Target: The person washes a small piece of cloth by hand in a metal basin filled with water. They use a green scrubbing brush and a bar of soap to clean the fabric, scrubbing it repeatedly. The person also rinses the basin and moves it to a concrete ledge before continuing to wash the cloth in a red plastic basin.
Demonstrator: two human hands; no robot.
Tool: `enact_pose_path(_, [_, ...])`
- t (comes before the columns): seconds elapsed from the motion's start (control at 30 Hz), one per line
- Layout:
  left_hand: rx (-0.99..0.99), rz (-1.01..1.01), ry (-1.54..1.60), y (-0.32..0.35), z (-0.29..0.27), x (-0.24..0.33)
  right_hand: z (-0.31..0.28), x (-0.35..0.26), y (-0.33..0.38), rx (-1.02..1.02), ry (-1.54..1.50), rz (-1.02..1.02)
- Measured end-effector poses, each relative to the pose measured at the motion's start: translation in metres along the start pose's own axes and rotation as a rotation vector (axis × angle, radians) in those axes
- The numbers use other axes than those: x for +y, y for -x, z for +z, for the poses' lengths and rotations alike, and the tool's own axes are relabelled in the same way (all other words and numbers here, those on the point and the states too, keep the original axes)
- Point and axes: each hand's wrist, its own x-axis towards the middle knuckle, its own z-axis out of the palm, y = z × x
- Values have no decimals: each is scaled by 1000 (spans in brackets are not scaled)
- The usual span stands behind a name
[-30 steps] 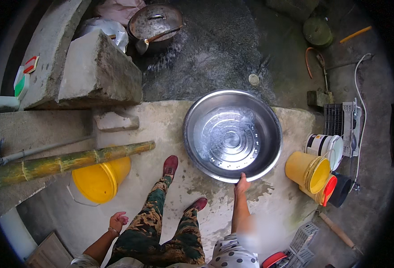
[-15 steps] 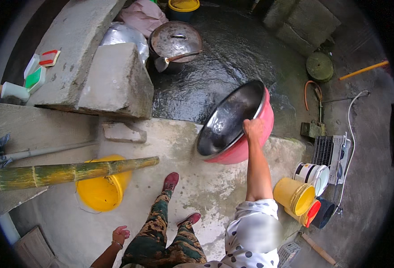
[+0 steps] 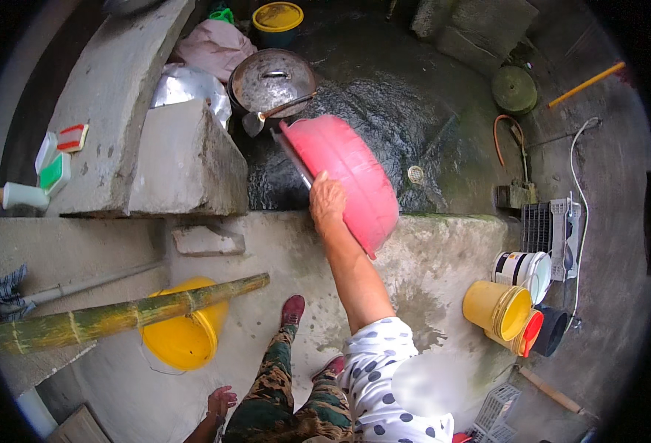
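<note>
My right hand [image 3: 328, 198] grips the rim of a large basin [image 3: 351, 177], pink outside with a metal-coloured inner side. The basin is tilted steeply on its side over the edge between the concrete step and the wet floor. Its pink outer wall faces up and to the right, and its opening is turned to the left, so the inside is mostly hidden. Down by my left leg hangs my left hand [image 3: 222, 401], fingers loosely apart and nothing in them. Close beyond the basin stands a dark lidded pot [image 3: 270, 85] with a ladle-like tool [image 3: 266, 117] lying across it.
A yellow bucket [image 3: 181, 341] lies under a bamboo pole [image 3: 118, 316] at left. Concrete blocks [image 3: 181, 159] rise at the far left. Several buckets [image 3: 497, 306] and a crate [image 3: 536, 227] line the right side. A round drain cover [image 3: 415, 175] sits in the wet floor.
My right hand has swung the basin leftward and turned it, so its opening now faces left instead of toward me. The drain cover has come into sight. My left hand still hangs low.
</note>
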Motion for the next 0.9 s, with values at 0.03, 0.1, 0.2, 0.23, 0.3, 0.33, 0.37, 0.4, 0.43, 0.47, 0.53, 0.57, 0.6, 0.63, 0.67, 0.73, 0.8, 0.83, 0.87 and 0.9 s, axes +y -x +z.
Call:
enact_pose_path(0.03, [39,-72,17,3,0,10,-1,-3,4,3,-7,27])
enact_pose_path(0.1, [48,-64,-16,2,-8,22,-1,-3,11,5,-13,88])
enact_pose_path(0.2, [25,-50,33,-6,-28,28,2,16,16,49,-90,110])
enact_pose_path(0.23, [14,-13,3,-9,-35,29,2,26,21,50,-102,126])
enact_pose_path(0.3, [-8,19,4,-12,-41,33,2,52,34,124,-180,183])
enact_pose_path(0.33, [-16,19,29,-14,-43,36,2,70,44,165,-220,217])
enact_pose_path(0.37, [-21,22,60,-17,-46,38,-1,89,60,158,-264,229])
enact_pose_path(0.4, [-21,36,25,-19,-49,38,-3,110,82,156,-309,242])
enact_pose_path(0.43, [-35,20,-38,-25,-53,42,8,141,113,102,-352,317])
enact_pose_path(0.47, [-41,34,-84,-27,-56,46,7,162,140,78,-409,375])
enact_pose_path(0.53, [-75,12,-64,-25,-57,64,-15,196,202,34,-390,452])
enact_pose_path(0.57, [-61,86,-170,-13,-50,66,-26,208,240,-7,-379,497])
enact_pose_path(0.6, [-56,158,-289,0,-48,67,-29,220,277,-18,-383,522])
enact_pose_path(0.63, [-116,188,-273,5,-49,74,-29,233,315,-27,-390,565])
enact_pose_path(0.67, [-113,186,-354,6,-53,84,-31,241,352,-33,-397,605])
enact_pose_path(0.73, [-113,203,-505,5,-45,100,-36,253,439,-63,-359,707])
enact_pose_path(0.8, [-122,205,-581,2,-39,117,-32,249,520,-116,-349,804])
enact_pose_path(0.83, [-141,218,-612,-3,-38,121,-39,241,557,-133,-331,845])
enact_pose_path(0.87, [-163,226,-651,-1,-33,121,-37,236,604,-110,-311,873])
enact_pose_path(0.9, [-181,250,-713,-3,-21,130,-31,227,648,-89,-288,917])
